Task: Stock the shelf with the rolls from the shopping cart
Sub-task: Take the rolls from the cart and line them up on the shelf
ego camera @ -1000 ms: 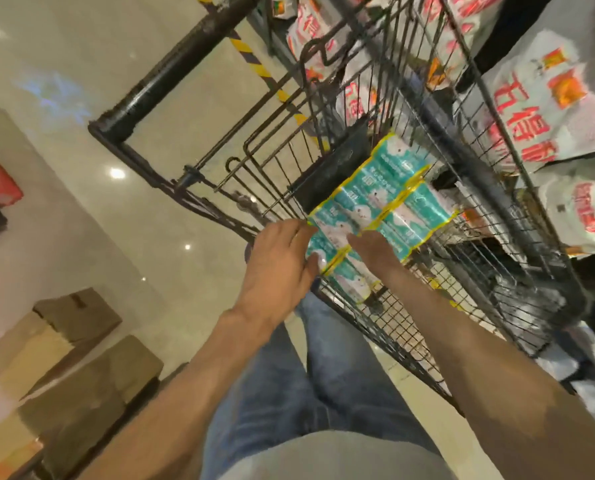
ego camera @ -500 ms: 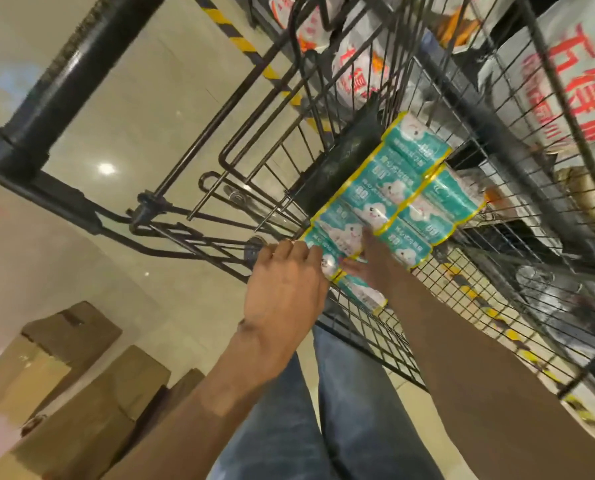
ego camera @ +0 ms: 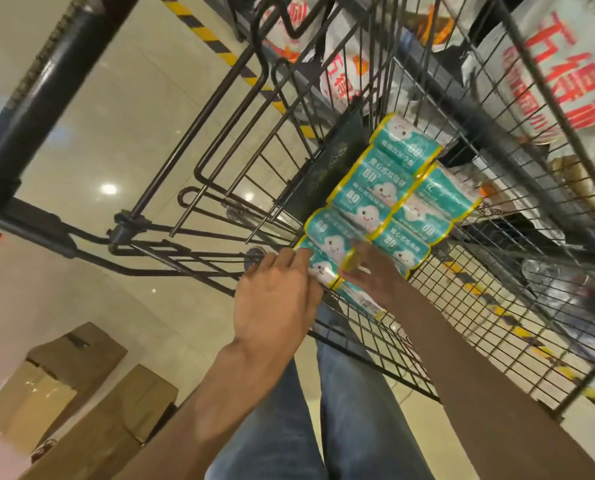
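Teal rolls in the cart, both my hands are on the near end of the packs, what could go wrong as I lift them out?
The teal rolls lie as long joined strips, and the left hand and right hand meet only their near end, so the far end may sag or swing. The strips could also catch on the cart's wire wall close beside them.

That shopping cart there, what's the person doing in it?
A person is reaching into a wire shopping cart with both hands. The left hand and the right hand are taking hold of the near end of a stack of teal-and-yellow rolls lying in the cart. None has been lifted out yet. Cardboard boxes sit on the floor nearby.
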